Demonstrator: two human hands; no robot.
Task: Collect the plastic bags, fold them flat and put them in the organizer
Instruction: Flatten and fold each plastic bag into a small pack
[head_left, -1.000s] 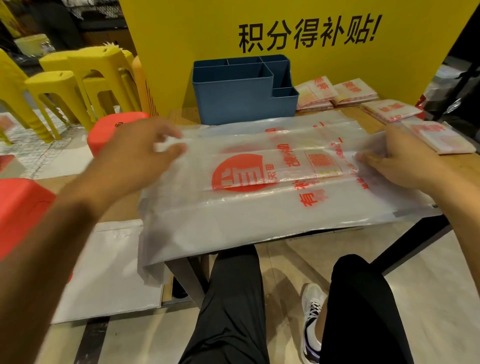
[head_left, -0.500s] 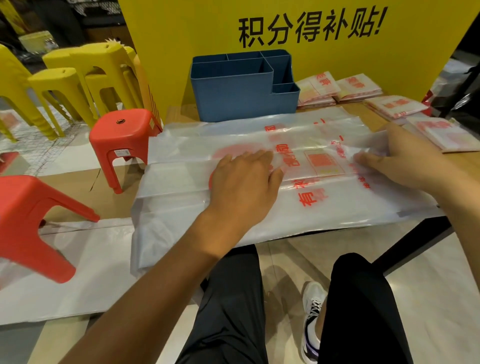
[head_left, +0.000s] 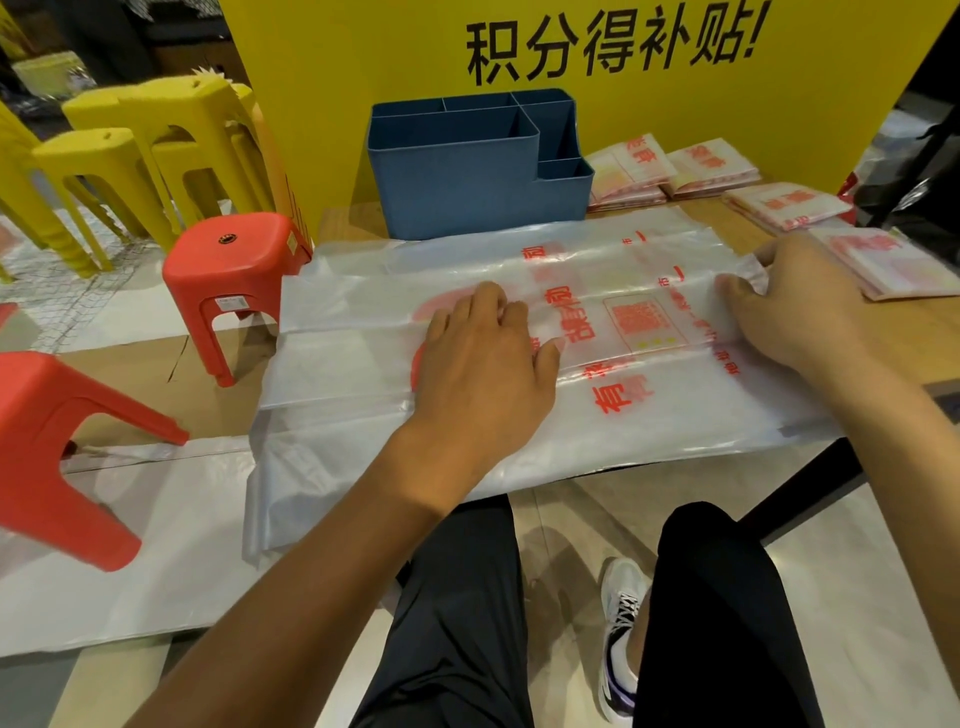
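On wooden table (head_left: 893, 332) before yellow board (head_left: 363, 78), left hand (head_left: 483, 364) flat on plastic bag (head_left: 649, 431), right hand (head_left: 795, 301) fingers pinching it.

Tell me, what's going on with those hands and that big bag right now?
Left hand flat, pressing plastic bag mid-sheet. Right hand pinching its right end. Bag half folded lengthwise. Blue organizer behind; nothing blocking.
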